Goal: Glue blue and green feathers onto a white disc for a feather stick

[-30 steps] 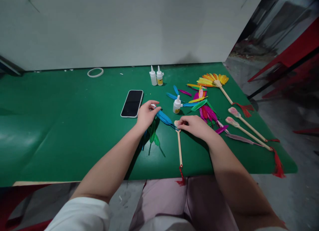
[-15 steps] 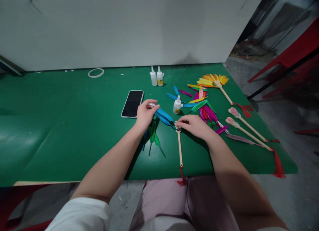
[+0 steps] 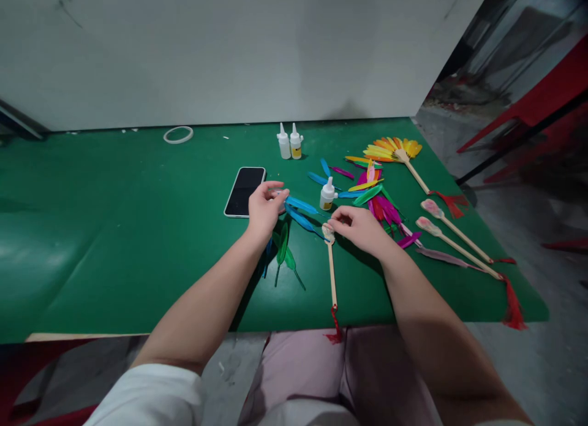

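My left hand (image 3: 263, 206) pinches the far tips of two blue feathers (image 3: 301, 211), fingers closed on them; against the frames of a second ago it has drawn slightly farther from me and the feathers now fan apart, one lifted above the other, their quills converging on the paddle head of the wooden fan stick (image 3: 330, 260). My right hand (image 3: 362, 228) rests on the worktop (image 3: 114, 230) with fingertips pressed at that paddle head, holding it down; it has slid a little to the right, exposing the head, which was covered before. I judge that the feathers are being spread and set at the glued head. The stick lies toward me, its red tassel (image 3: 334, 328) hanging over the near edge. Green feathers (image 3: 285, 254) lie under the left wrist. A glue bottle (image 3: 326, 194) stands just beyond the hands, a phone (image 3: 245, 182) to the left, loose coloured feathers (image 3: 376, 199) and a finished yellow feather fan (image 3: 395, 150) to the right.
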Tool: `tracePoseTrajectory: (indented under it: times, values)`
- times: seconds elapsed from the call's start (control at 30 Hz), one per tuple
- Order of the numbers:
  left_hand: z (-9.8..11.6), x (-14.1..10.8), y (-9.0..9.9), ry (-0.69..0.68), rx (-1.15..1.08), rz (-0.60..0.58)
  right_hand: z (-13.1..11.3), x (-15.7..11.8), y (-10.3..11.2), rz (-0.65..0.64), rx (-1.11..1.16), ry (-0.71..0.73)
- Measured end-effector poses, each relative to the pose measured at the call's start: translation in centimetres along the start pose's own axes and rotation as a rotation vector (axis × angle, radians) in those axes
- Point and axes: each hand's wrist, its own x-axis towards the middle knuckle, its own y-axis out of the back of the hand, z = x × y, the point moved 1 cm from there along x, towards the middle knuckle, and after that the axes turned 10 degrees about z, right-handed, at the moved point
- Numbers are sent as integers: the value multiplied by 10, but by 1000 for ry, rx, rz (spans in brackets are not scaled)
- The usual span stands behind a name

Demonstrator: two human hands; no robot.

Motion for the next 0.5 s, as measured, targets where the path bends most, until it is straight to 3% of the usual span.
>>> tracePoseTrajectory:
  times: [0.23,0.37,0.5]
  values:
    - [5,6,9,-137,-33,137,2,2,11,67,9,-60]
    - [3,2,6,-74,4,18,13,4,19,98,-196,-67]
    - [-1,-2,1,-148,151,-65,21,6,21,64,-323,-57]
